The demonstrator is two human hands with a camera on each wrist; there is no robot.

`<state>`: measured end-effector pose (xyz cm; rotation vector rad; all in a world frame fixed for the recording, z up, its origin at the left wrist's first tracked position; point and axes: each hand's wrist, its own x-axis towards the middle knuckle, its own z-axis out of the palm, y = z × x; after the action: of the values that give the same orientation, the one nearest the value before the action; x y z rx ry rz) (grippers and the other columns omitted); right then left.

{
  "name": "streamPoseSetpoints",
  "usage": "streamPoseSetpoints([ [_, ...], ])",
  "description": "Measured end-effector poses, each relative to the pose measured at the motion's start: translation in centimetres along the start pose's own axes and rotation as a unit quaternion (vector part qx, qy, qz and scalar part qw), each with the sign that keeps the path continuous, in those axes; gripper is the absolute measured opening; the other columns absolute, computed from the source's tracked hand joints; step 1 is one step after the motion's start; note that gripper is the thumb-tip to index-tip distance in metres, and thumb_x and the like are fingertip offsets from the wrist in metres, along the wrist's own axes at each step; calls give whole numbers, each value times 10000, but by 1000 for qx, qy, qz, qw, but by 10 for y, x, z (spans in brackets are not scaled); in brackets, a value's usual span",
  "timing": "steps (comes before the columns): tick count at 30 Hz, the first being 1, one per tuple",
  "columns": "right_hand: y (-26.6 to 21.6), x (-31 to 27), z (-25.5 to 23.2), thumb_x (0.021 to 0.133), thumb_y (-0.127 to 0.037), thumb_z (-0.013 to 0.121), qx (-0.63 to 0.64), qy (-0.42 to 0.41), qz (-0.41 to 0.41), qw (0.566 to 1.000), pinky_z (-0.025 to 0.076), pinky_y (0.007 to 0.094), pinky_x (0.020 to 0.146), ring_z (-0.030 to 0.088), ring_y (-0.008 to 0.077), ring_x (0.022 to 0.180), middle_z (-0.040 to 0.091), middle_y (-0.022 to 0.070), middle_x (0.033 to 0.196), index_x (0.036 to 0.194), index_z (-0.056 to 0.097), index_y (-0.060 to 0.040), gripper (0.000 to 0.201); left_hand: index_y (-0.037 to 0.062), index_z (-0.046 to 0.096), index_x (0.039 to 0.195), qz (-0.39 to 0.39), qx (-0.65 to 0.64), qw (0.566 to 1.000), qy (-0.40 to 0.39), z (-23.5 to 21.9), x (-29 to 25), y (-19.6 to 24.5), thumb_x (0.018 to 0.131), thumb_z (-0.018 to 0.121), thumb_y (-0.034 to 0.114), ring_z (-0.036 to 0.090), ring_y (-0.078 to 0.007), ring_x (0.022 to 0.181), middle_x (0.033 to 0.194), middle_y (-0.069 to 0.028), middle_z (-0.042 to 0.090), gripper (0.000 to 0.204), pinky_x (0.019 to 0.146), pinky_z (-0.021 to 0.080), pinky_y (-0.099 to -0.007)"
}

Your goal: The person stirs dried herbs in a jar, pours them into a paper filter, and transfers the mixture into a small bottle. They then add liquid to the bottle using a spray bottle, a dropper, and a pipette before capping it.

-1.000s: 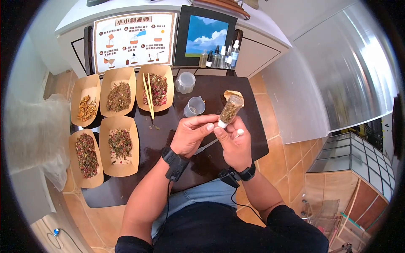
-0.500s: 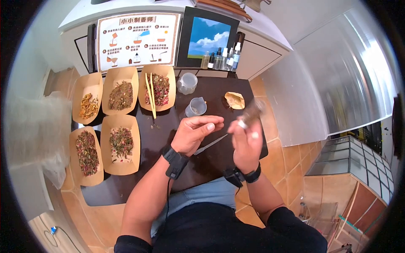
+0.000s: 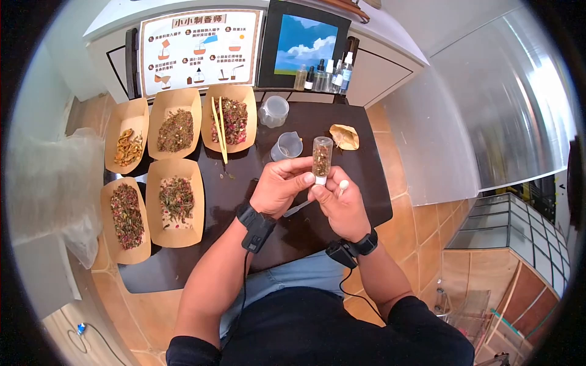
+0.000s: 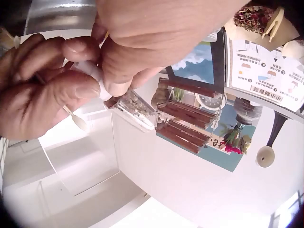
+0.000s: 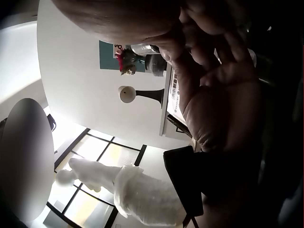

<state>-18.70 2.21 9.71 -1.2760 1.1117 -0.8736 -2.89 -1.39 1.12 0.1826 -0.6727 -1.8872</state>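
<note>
Clear cylindrical bottle (image 3: 322,157): was cap-down above dark glossy table (image 3: 370,177), toward right edge.
Left hand (image 3: 281,188): pinched its capped end.
Right hand (image 3: 343,211): gripped white cap (image 3: 320,180); held thin white-tipped stick (image 3: 343,184).

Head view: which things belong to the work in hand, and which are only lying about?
Likely in the work:
bottle, in left hand and right hand
white-tipped stick
tweezers
dried plants
numbered poster

Probably lying about:
picture
plastic wrapping
</note>
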Motion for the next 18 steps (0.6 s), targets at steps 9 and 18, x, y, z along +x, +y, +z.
streamPoseSetpoints([
  [9,-1,-10,7,1060,-267,610,21,198,-183,963,366,184,537,477,32,647,587,6,890,1241,491,-16,332,-32,606,1362,37,4,999,9,-3,5,-10,943,733,72,654,-259,1210,1321,-175,670,450,1065,528,-423],
  [18,-7,6,-20,1079,-214,560,59,160,-105,980,317,190,445,415,24,537,568,22,832,1221,487,-44,234,-43,562,1397,24,27,999,24,-3,7,-10,936,729,47,596,-293,1302,1425,-200,595,499,1140,473,-442],
])
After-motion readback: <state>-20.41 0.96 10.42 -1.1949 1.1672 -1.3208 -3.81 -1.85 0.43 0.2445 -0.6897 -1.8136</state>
